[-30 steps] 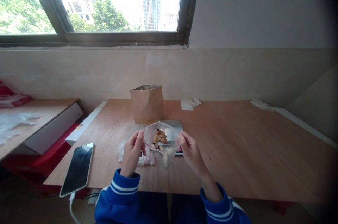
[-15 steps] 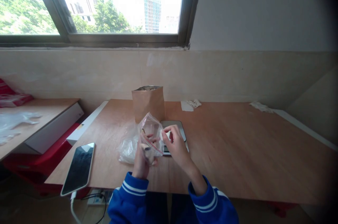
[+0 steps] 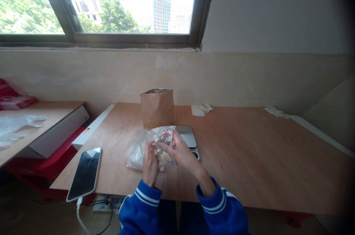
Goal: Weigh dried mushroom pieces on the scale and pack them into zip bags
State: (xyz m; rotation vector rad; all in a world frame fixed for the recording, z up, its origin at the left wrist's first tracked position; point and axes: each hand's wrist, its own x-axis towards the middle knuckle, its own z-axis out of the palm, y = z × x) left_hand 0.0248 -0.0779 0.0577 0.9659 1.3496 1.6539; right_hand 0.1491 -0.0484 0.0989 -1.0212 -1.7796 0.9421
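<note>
Between my hands is a clear zip bag (image 3: 163, 156) with pale, cream-coloured pieces inside; its red zip edge faces right. My left hand (image 3: 150, 163) is closed on the bag's left side. At the zip edge, my right hand (image 3: 183, 152) grips the bag, its fingers partly hidden by plastic. A heap of clear plastic bags (image 3: 135, 152) lies just left of my left hand. Behind my right hand sits a kitchen scale (image 3: 188, 137), partly covered by the hand and bag. An open brown paper pouch (image 3: 157, 109) stands upright behind the zip bag.
A phone (image 3: 85, 174) with a white cable lies at the table's (image 3: 249, 157) left front edge. White crumpled scraps (image 3: 203, 108) lie along the back. Another table (image 3: 59, 107) stands to the left with plastic bags (image 3: 19, 126), and a red stool (image 3: 47, 166) is between the tables.
The zip bag has turned from mouth-up to lying sideways, its red zip edge now to the right. My right hand has moved onto that edge; my left fingers have closed at the other side.
</note>
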